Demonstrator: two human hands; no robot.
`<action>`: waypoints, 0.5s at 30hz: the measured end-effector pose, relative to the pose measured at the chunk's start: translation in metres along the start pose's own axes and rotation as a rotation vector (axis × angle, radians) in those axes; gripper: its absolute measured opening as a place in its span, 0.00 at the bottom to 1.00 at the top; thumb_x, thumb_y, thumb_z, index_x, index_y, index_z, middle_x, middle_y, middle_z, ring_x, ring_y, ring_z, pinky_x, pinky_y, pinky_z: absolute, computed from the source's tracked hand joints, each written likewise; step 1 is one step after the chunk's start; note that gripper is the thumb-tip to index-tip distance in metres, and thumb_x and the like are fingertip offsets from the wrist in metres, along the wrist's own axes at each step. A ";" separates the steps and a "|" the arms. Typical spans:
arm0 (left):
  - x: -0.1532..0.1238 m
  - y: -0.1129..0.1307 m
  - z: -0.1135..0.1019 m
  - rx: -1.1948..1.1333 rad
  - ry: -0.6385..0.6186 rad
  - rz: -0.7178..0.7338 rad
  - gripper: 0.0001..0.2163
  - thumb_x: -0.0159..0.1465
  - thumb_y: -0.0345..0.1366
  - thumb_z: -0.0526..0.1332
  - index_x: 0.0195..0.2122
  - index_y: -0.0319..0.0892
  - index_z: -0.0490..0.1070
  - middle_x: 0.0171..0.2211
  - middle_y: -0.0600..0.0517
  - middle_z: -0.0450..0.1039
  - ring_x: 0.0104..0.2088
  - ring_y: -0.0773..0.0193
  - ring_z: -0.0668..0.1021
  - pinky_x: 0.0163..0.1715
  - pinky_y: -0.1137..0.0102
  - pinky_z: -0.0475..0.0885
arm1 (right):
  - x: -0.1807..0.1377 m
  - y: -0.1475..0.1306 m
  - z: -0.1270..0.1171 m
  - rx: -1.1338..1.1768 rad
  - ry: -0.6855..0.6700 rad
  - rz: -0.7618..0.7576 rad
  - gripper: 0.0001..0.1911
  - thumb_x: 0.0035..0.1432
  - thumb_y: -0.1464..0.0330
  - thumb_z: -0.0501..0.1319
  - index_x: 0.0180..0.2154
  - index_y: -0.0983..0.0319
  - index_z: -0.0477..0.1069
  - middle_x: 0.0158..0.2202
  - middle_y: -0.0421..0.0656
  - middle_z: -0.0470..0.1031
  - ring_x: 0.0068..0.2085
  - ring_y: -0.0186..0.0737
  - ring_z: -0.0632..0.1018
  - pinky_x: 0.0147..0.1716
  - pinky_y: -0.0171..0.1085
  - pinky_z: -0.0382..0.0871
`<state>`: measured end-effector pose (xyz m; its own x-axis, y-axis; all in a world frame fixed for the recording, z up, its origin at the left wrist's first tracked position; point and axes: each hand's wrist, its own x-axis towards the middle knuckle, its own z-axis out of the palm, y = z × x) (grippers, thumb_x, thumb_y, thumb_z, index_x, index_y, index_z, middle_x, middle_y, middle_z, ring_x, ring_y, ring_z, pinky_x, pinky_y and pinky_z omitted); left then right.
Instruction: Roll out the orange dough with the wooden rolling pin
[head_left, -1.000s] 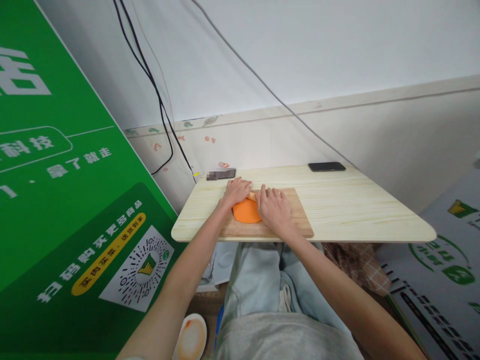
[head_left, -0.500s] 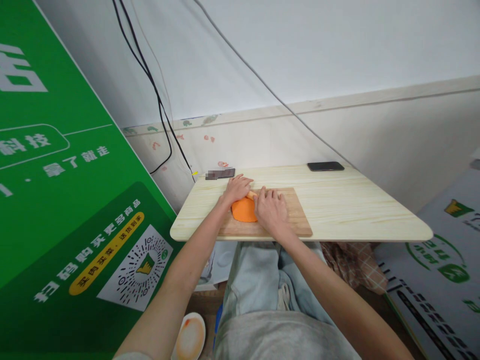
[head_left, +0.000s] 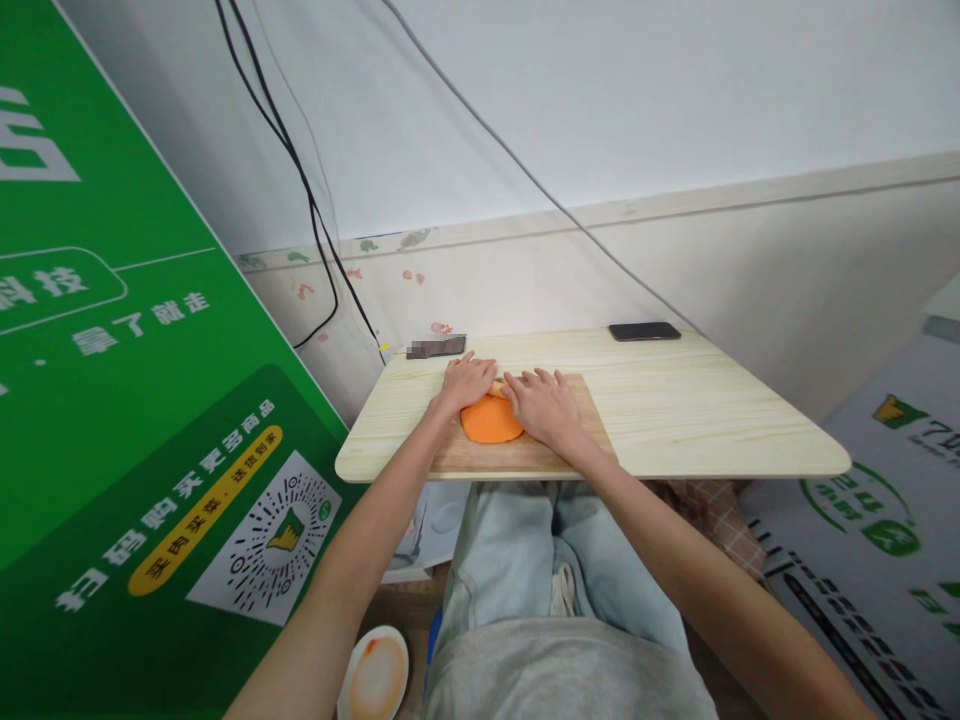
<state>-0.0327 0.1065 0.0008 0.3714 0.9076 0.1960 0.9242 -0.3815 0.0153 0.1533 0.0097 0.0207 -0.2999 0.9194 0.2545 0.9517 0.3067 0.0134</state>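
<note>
A flat, rounded sheet of orange dough (head_left: 491,424) lies on a wooden board (head_left: 595,432) near the table's front edge. Across its far side runs a light wooden rolling pin (head_left: 497,388), of which only a short middle stretch shows. My left hand (head_left: 466,383) rests on the pin's left part, palm down, with fingers stretched forward. On the right part lies my right hand (head_left: 545,405), also palm down, its fingers extended and slightly spread, its thumb toward the middle. Both hands cover the ends of the pin. The right hand hides part of the dough's right edge.
The pale wooden table (head_left: 712,420) stands against the wall. A dark phone (head_left: 645,332) lies at its back right, and another dark, partly blurred phone-like object (head_left: 436,347) at its back left. A stained white plate (head_left: 377,672) is below, left of my legs. A green panel (head_left: 150,400) stands left.
My right hand's fingers have gone from bent over the pin to more stretched out, pointing forward. More of the dough's right side shows. The whole view has shifted slightly.
</note>
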 end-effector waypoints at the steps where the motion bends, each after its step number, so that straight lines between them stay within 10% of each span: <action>1: -0.002 0.001 -0.002 0.004 0.002 -0.004 0.23 0.82 0.39 0.44 0.66 0.52 0.77 0.68 0.51 0.78 0.75 0.52 0.69 0.74 0.48 0.63 | 0.001 0.002 0.001 -0.004 -0.001 -0.016 0.29 0.84 0.57 0.42 0.71 0.56 0.71 0.66 0.55 0.79 0.67 0.59 0.74 0.67 0.59 0.60; 15: -0.031 0.018 -0.019 0.108 0.057 -0.044 0.20 0.84 0.40 0.44 0.55 0.49 0.77 0.59 0.46 0.84 0.65 0.49 0.77 0.63 0.49 0.68 | 0.021 0.029 0.014 0.006 0.009 -0.205 0.28 0.84 0.58 0.43 0.72 0.55 0.71 0.69 0.48 0.79 0.65 0.50 0.78 0.66 0.47 0.64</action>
<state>-0.0295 0.0686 0.0134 0.3278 0.9102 0.2531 0.9447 -0.3181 -0.0797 0.1739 0.0411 0.0130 -0.4870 0.8351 0.2559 0.8701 0.4892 0.0597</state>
